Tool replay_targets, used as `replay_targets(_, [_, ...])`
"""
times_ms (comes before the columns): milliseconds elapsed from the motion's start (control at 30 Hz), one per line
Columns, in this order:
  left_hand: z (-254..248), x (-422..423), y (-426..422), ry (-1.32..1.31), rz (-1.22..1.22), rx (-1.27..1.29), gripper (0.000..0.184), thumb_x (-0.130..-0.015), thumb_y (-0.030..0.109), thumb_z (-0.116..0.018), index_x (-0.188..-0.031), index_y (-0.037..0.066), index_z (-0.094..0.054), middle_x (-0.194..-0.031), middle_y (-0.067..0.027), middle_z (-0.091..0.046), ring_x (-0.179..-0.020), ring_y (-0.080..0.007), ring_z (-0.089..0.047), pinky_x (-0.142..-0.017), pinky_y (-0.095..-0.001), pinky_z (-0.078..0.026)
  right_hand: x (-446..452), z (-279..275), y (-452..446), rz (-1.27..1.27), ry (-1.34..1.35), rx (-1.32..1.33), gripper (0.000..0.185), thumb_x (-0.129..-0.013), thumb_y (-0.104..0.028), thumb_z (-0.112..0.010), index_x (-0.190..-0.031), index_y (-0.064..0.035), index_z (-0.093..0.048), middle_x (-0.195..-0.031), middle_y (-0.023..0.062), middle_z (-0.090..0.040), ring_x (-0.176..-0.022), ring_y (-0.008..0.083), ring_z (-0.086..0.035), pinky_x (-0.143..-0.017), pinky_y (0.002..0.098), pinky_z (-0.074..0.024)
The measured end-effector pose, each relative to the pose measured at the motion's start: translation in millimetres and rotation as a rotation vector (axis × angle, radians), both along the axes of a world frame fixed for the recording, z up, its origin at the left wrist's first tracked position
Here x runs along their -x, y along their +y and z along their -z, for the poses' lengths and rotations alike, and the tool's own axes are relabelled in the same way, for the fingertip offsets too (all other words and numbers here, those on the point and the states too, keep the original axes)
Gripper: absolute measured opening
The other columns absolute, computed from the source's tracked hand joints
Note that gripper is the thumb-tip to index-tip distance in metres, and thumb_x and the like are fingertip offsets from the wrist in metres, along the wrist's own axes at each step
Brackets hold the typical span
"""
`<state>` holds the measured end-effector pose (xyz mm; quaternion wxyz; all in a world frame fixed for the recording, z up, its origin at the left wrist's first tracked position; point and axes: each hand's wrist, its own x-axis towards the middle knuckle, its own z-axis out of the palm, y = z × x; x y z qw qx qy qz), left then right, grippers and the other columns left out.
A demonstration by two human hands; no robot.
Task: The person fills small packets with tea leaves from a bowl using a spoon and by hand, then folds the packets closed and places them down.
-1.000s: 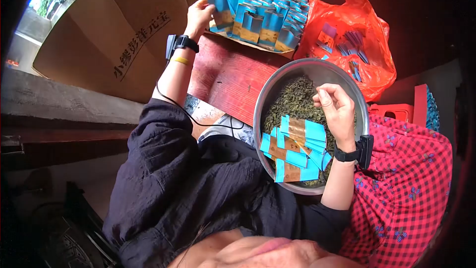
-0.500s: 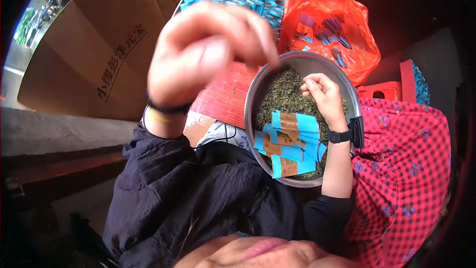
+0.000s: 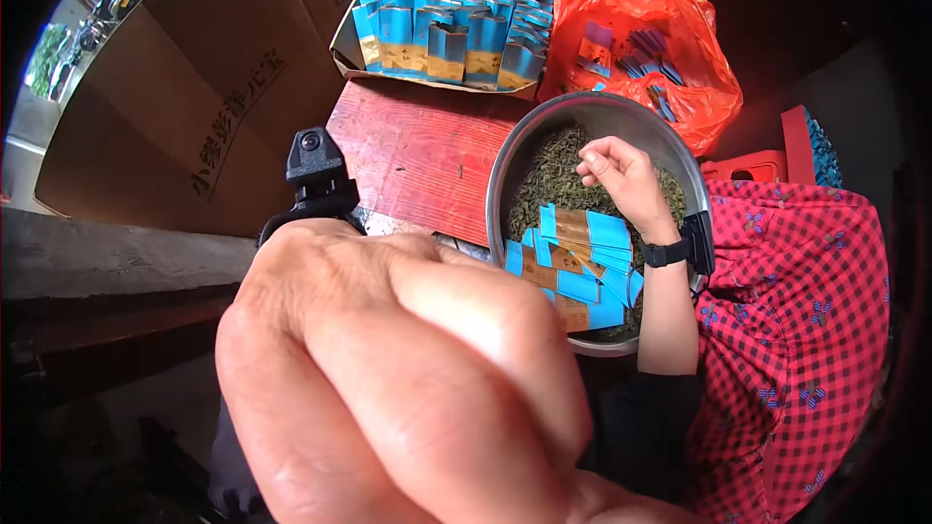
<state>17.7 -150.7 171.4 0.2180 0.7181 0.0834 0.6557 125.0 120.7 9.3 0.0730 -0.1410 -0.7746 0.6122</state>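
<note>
My left hand fills the foreground, its back to the camera and fingers bent together. The fingertips are hidden low in front of my face. Over the dried green leaves in a round metal basin, my right hand is closed, thumb against curled fingers. Whatever is between them, if anything, is too small to make out. Blue and gold packets lie fanned and overlapping on the leaves, just below the right hand. My left hand partly covers the near side of the basin and some packets.
A carton of upright blue and gold packets stands at the back on a red wooden board. Beside it is a red plastic bag holding small packets. A large cardboard sheet rises at left, and red checked cloth lies at right.
My left hand has come down and back toward my face and the camera, uncovering the packet carton and the red board. The right hand stays over the leaves, with little change in its pose.
</note>
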Motion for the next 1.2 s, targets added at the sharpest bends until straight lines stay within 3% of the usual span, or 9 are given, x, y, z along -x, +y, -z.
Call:
replay_targets(100, [-4.6,-9.0,-3.9,0.015,-0.104,-0.014,0.018,-0.090,0.004,-0.052,-0.082,0.009,-0.067,-0.096,-0.0053,-0.068,-0.086,-0.0189,-0.062,-0.071,-0.0331,-0.047,0.7,0.5,-0.7,-0.025,-0.013,-0.003,0.016,-0.094,-0.013,-0.057,-0.099,0.0014,-0.061,-0.089,0.0046,-0.064,-0.080,0.0105,-0.063,-0.071,0.0247,-0.0525])
replay_targets(300, [-5.5,5.1,6.3,0.115,0.173,0.168,0.013,-0.087,0.003,-0.055,-0.083,0.005,-0.068,-0.090,-0.0113,-0.068,-0.079,-0.0236,-0.062,-0.070,-0.0329,-0.048,-8.3,-5.8,6.7,-0.236,-0.101,-0.077,0.015,-0.093,-0.015,-0.058,-0.097,-0.0009,-0.062,-0.088,0.0023,-0.065,-0.085,0.0096,-0.060,-0.073,0.0273,-0.0506])
replay_targets(367, [15.7,2.5,16.7,-0.038,-0.104,0.488,0.012,-0.086,0.009,-0.059,-0.081,0.002,-0.067,-0.082,-0.0126,-0.066,-0.076,-0.0251,-0.061,-0.069,-0.0328,-0.049,-13.2,-16.6,7.4,-0.310,-0.191,-0.299,0.018,-0.088,-0.017,-0.063,-0.097,-0.0017,-0.062,-0.086,0.0034,-0.065,-0.081,0.0124,-0.061,-0.073,0.0301,-0.0499])
replay_targets(433, [32.8,14.7,54.3,0.225,-0.303,0.741,0.018,-0.091,0.015,-0.059,-0.095,-0.002,-0.063,-0.093,-0.0087,-0.064,-0.087,-0.0171,-0.060,-0.077,-0.0290,-0.049,-22.0,-28.7,8.5,-0.456,-0.217,-0.505,0.021,-0.081,-0.017,-0.067,-0.097,-0.0033,-0.063,-0.084,0.0057,-0.065,-0.079,0.0172,-0.062,-0.074,0.0319,-0.0499])
replay_targets(600, [105.2,13.5,125.3,0.445,-0.361,0.842,0.026,-0.092,0.016,-0.058,-0.111,-0.002,-0.058,-0.100,-0.0114,-0.063,-0.097,-0.0161,-0.059,-0.086,-0.0305,-0.046,-30.7,-16.1,-4.0,-0.487,-0.545,-0.655,0.028,-0.075,-0.028,-0.065,-0.095,-0.0077,-0.067,-0.079,0.0050,-0.065,-0.078,0.0160,-0.063,-0.072,0.0298,-0.0499])
replay_targets(800, [128.3,7.5,169.5,0.341,-0.399,1.122,0.024,-0.091,0.014,-0.055,-0.108,-0.002,-0.059,-0.089,-0.0121,-0.067,-0.087,-0.0179,-0.063,-0.079,-0.0331,-0.050,-32.9,5.7,6.2,-0.354,-0.286,-0.846,0.046,-0.075,-0.043,-0.069,-0.102,-0.0073,-0.066,-0.089,0.0108,-0.068,-0.085,0.0261,-0.065,-0.078,0.0345,-0.0503])
replay_targets(933, [175.1,3.8,193.7,0.343,-0.630,0.922,0.023,-0.087,0.014,-0.058,-0.104,-0.002,-0.061,-0.088,-0.0127,-0.068,-0.079,-0.0187,-0.064,-0.075,-0.0349,-0.052,-25.2,-5.6,-0.7,-0.506,-0.418,-0.595,0.037,-0.079,-0.039,-0.067,-0.098,-0.0074,-0.068,-0.086,0.0123,-0.069,-0.082,0.0262,-0.067,-0.076,0.0368,-0.0511])
replay_targets(1067, [194.1,4.6,193.2,0.508,-0.941,0.895,0.019,-0.082,0.016,-0.058,-0.096,0.007,-0.067,-0.087,-0.0168,-0.068,-0.084,-0.0360,-0.065,-0.076,-0.0427,-0.053,-29.7,5.6,6.4,-0.507,-0.396,-0.317,0.036,-0.077,-0.031,-0.073,-0.099,-0.0024,-0.067,-0.077,0.0088,-0.067,-0.073,0.0155,-0.063,-0.068,0.0310,-0.0499])
replay_targets(1200, [200.9,7.6,196.6,0.563,-0.956,0.884,0.018,-0.080,0.020,-0.056,-0.090,0.011,-0.068,-0.082,-0.0188,-0.067,-0.080,-0.0375,-0.065,-0.073,-0.0460,-0.053,-29.9,-7.9,-1.4,-0.544,-0.484,-0.397,0.032,-0.082,-0.022,-0.071,-0.104,0.0000,-0.064,-0.074,0.0005,-0.059,-0.070,0.0081,-0.054,-0.065,0.0255,-0.0460])
